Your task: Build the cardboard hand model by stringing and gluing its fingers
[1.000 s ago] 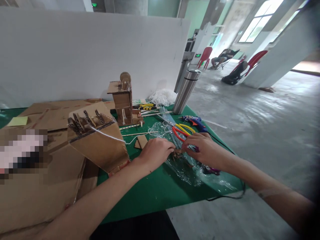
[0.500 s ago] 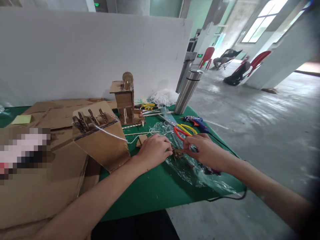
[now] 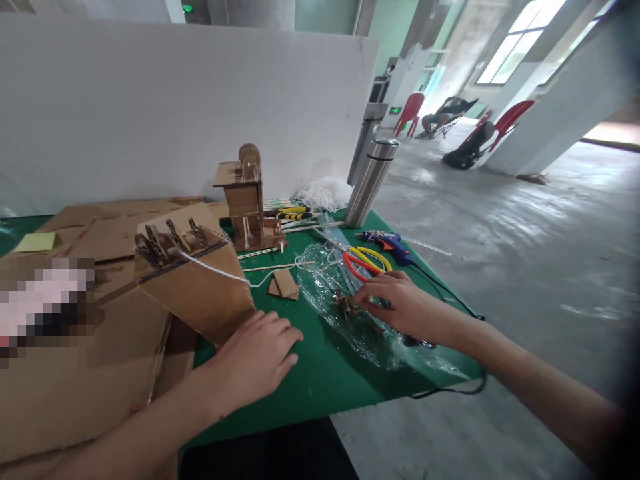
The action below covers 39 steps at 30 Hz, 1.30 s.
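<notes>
My left hand (image 3: 257, 357) rests flat on the green table (image 3: 320, 380), fingers spread, beside the sloped cardboard model with slotted fingers (image 3: 193, 277). A white string (image 3: 220, 270) runs from that model toward the middle. My right hand (image 3: 400, 303) lies on the crumpled clear plastic sheet (image 3: 370, 337), its fingertips touching a small brown bundle of bits (image 3: 345, 307) there. Red and yellow pliers (image 3: 363, 260) lie just beyond that hand.
A cardboard tower (image 3: 245, 200), a steel flask (image 3: 370, 180), a blue glue gun (image 3: 390, 241) with black cord, yellow-handled tools (image 3: 293, 213), white netting (image 3: 323, 193) and cardboard scraps (image 3: 285, 283) stand further back. Flat cardboard sheets (image 3: 75, 360) cover the left. The table edge drops to concrete floor on the right.
My left hand has left the small bundle and drawn back toward me, settling flat on the table. My right hand stays on the plastic by the bundle.
</notes>
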{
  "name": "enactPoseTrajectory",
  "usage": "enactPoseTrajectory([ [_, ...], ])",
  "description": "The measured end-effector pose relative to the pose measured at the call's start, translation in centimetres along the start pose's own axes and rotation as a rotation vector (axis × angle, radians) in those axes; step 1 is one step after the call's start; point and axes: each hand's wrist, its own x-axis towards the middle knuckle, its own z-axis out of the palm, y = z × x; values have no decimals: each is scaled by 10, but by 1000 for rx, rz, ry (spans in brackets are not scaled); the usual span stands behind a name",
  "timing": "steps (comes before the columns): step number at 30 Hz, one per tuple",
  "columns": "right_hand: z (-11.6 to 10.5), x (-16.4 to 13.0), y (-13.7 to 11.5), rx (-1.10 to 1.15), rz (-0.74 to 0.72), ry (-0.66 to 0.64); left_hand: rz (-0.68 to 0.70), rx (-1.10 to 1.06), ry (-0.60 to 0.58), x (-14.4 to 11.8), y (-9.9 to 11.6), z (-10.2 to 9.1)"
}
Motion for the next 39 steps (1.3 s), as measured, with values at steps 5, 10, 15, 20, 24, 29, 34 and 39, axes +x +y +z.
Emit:
enactPoseTrajectory([
  [5,2,-3,4,2,-3,-14,-11,110,46,-19,6,15],
  [10,0,-4,1,4,3,-29,-13,153,114,-29,12,29],
  [15,2,-3,0,1,8,-15,8,152,150,-37,13,36],
  [20,4,-2,0,21,7,-30,0,125,145,-40,12,31],
  [24,2,-2,-2,10,5,-27,64,95,165,-44,19,25],
  [29,4,-3,-1,1,3,-10,199,72,126,-54,27,38],
  [34,3,-6,-4,2,-11,2,145,31,177,-57,26,55],
  [39,-4,-12,-36,82,-138,-67,158,30,158,-57,27,46],
])
